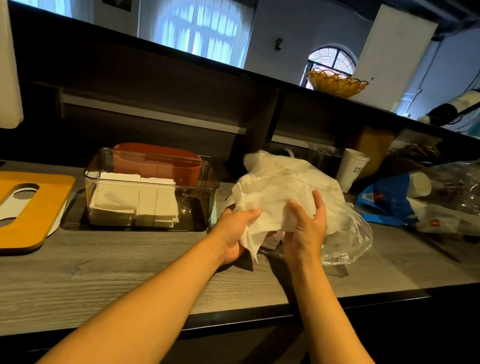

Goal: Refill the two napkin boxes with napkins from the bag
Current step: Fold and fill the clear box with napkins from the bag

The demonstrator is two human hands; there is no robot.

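Observation:
A clear plastic bag [347, 229] of white napkins lies on the counter at centre right. My left hand [236, 231] grips a loose bunch of white napkins [263, 204] at its lower left corner. My right hand [309, 223] holds the same bunch from the right, fingers curled over its edge. To the left stands a clear napkin box [149, 196] with two short stacks of folded napkins inside. A white box with an orange slotted lid [7, 209] sits at far left.
An orange-brown tub [158, 160] stands behind the clear box. A white paper cup [353, 167] and a blue-and-clear bag of cups [395, 198] lie at right. A raised dark shelf runs behind, with a wicker basket [336, 84] on top.

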